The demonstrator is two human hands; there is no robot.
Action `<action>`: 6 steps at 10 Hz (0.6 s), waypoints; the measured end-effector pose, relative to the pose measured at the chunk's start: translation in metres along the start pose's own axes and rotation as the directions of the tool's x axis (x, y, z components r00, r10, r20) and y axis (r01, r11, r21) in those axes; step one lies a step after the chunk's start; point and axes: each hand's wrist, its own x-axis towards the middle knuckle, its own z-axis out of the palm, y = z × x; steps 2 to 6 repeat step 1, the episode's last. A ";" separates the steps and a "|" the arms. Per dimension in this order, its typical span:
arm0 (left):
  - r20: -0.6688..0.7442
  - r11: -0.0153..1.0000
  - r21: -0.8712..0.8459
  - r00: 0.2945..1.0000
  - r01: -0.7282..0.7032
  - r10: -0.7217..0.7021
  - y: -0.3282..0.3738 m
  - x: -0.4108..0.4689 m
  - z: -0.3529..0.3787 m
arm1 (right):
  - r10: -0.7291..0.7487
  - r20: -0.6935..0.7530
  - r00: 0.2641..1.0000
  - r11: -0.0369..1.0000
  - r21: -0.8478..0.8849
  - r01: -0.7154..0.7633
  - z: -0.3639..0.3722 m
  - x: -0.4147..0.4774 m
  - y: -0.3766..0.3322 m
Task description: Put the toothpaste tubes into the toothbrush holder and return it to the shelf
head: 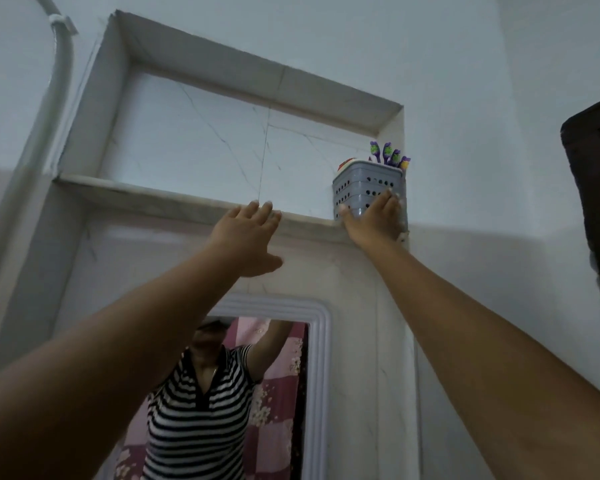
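Observation:
A grey perforated toothbrush holder (361, 183) stands at the right end of the marble shelf (174, 199), against the niche's right wall. Several purple and green toothbrushes (388, 154) stick out of its top, and a red and white end of a toothpaste tube (346, 163) peeks over its left rim. My right hand (374, 220) is wrapped around the holder's front and lower part. My left hand (246, 237) is held up with fingers spread, its fingertips at the shelf's front edge, holding nothing.
The shelf is the floor of a recessed marble niche (222, 140) high on the wall. A white-framed mirror (278, 393) below reflects a person in a striped shirt. A grey pipe (54, 109) runs up the left; a dark frame (593, 202) is at right.

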 end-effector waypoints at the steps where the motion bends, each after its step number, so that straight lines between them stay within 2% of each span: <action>1: -0.112 0.993 -0.115 0.994 0.005 -0.018 0.007 -0.034 -0.004 | -0.108 -0.049 0.993 0.989 0.095 0.113 -0.008 -0.036 -0.005; 6: -0.112 0.993 -0.115 0.994 0.005 -0.018 0.007 -0.034 -0.004 | -0.108 -0.049 0.993 0.989 0.095 0.113 -0.008 -0.036 -0.005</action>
